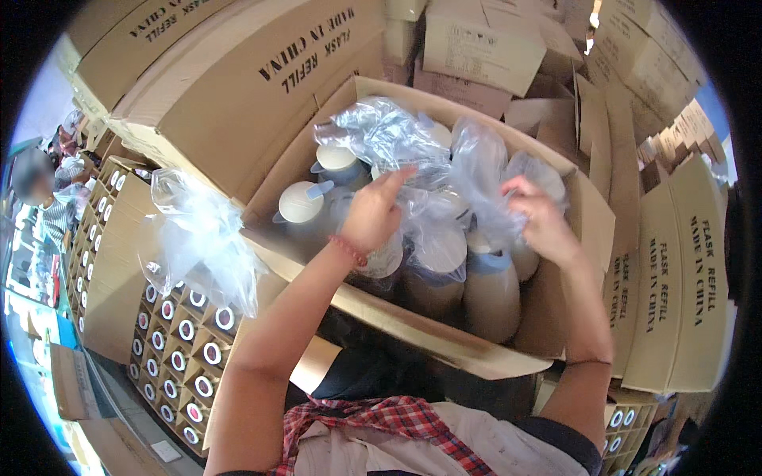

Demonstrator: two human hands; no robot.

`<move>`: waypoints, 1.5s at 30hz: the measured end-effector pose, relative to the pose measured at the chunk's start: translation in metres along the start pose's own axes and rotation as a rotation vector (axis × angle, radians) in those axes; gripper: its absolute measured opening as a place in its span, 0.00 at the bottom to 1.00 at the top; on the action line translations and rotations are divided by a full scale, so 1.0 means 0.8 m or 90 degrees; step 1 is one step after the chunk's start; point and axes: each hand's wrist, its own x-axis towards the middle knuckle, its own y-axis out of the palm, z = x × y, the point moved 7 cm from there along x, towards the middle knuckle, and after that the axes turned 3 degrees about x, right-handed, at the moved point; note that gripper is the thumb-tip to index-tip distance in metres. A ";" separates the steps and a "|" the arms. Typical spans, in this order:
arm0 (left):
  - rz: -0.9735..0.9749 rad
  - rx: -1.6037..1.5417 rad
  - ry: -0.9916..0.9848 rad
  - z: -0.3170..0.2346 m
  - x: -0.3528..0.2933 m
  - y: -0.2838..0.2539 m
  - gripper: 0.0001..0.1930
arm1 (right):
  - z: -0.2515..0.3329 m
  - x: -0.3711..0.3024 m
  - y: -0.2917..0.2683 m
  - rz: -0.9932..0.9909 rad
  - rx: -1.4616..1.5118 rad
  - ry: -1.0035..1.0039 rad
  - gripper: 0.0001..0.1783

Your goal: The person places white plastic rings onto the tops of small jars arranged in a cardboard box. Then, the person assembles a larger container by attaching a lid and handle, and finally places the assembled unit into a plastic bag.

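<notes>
An open cardboard carton [413,317] in front of me holds several grey vacuum flasks [492,293] with pale lids and bluish collars. Crumpled clear plastic bags lie over many of them. My left hand [375,213], a red bead bracelet at its wrist, is closed at the edge of a clear plastic bag [425,208], its index finger pointing forward. On the right side of the carton my right hand [544,226] pinches another part of the bagging [482,170] above a flask. Two flasks at the left, one with a round cream lid [302,202], stand uncovered.
A bunched clear plastic bag [198,238] hangs at the left, over a divided carton [178,349] of round-topped cylinders. Tall closed cartons [262,87] crowd the far side, with more cartons [675,278] at the right. A person in a striped top [55,218] is at the far left.
</notes>
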 end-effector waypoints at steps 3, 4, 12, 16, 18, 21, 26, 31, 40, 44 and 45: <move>0.183 0.180 -0.134 0.058 0.034 0.048 0.35 | 0.000 0.016 0.042 0.079 -0.007 -0.007 0.07; 0.263 0.242 -0.172 0.087 0.051 0.069 0.36 | -0.002 0.014 0.048 0.089 -0.014 0.002 0.08; 0.064 0.071 -0.052 0.055 0.021 0.051 0.06 | 0.069 0.024 0.070 0.155 -0.029 -0.039 0.13; -0.090 -0.371 -0.116 0.007 -0.022 -0.015 0.08 | 0.116 0.068 0.081 0.119 0.097 -0.109 0.13; -0.183 -0.629 -0.186 -0.007 -0.044 -0.041 0.11 | 0.135 0.105 0.090 0.079 0.203 -0.067 0.13; -0.262 -0.333 -0.083 -0.039 -0.086 -0.121 0.30 | 0.183 0.137 0.118 0.084 0.371 -0.088 0.13; -0.148 -0.196 -0.102 -0.039 -0.181 -0.206 0.37 | 0.250 0.165 0.206 0.275 0.737 -0.050 0.16; -0.340 -0.152 -0.221 0.024 -0.291 -0.268 0.26 | 0.324 0.185 0.269 0.372 0.820 -0.037 0.19; -0.374 0.281 -0.458 0.352 -0.339 -0.453 0.24 | 0.290 0.128 0.218 0.068 0.250 -0.492 0.10; -0.004 0.556 -0.544 0.478 -0.300 -0.350 0.22 | 0.111 0.104 0.155 -0.054 -0.008 -0.124 0.11; 0.063 0.550 -0.566 0.495 -0.305 -0.322 0.21 | 0.059 0.086 0.132 -0.093 -0.082 -0.014 0.14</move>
